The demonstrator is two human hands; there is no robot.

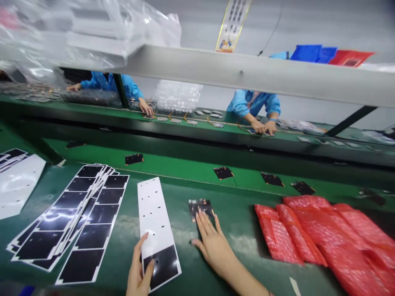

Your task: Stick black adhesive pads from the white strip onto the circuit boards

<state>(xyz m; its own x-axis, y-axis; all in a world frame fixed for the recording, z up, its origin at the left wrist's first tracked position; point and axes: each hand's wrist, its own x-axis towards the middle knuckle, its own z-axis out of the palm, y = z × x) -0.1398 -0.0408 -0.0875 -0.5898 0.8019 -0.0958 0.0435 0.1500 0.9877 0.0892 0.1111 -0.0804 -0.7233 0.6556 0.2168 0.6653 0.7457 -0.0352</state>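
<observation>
My left hand (140,267) grips the lower left edge of a white sticker sheet (154,213), its thumb over the one black sticker (161,267) at the sheet's near end. The rest of that sheet is bare white with small holes. To the right of it, my right hand (212,242) lies flat with fingers stretched out, fingertips on a small dark circuit board (197,205). The board rests on the green table (173,189), partly hidden under the fingers.
More sheets of black stickers (101,222) lie fanned out at left, beside white sheets (21,185). Red bubble-wrap packs (327,234) are piled at right. Dark boards (224,172) sit on a green belt (185,164) beyond. Across a shelf (247,70), two co-workers in blue handle parts.
</observation>
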